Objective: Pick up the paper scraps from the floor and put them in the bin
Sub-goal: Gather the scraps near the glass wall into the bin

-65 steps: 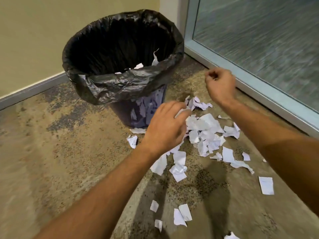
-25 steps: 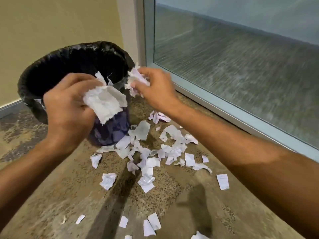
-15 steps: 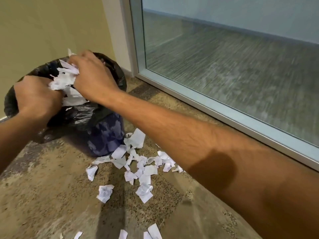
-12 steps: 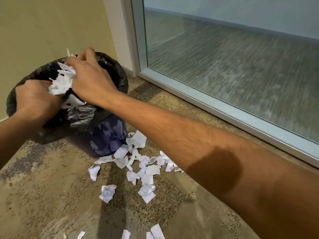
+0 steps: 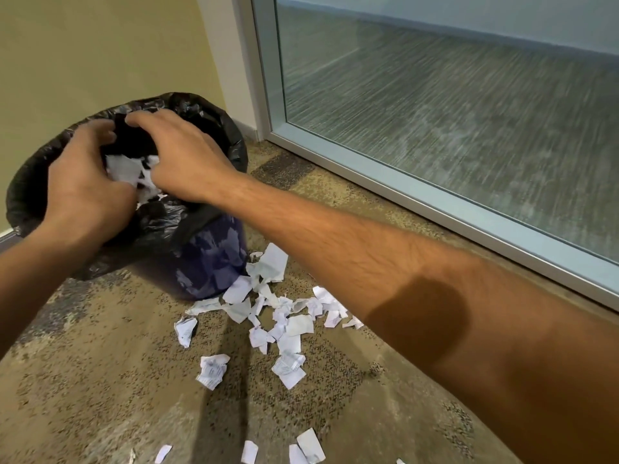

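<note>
White scraps (image 5: 125, 169) bunched between both hands over the mouth of the bin (image 5: 214, 256), just above its black liner (image 5: 201, 108). Left hand (image 5: 80, 182) palm-down over the near rim, fingers curled toward the bunch; grip not clear from this angle, since the palm hides the contact. Right hand (image 5: 182, 159) reaching across from the right, fingers spread and arched over the opening, thumb side against the paper; cannot tell whether any of it is actually pinched. Both hands close together, nearly touching, with the paper in the gap.

More scraps (image 5: 274, 316) scattered on the floor (image 5: 100, 380) at the foot of the bin, the thickest cluster just right of its dark blue base, partly passing under the right forearm. One crumpled bit (image 5: 212, 370) lying apart, nearer the camera. A few small ones (image 5: 310, 445) at the bottom edge.

Floor mottled tan and speckled, darker patches near the bin. Yellowish wall (image 5: 100, 45) behind the bin. Glass panel (image 5: 435, 112) in a pale metal frame (image 5: 385, 175) running along the right side, meeting the wall in the corner behind the bin.
</note>
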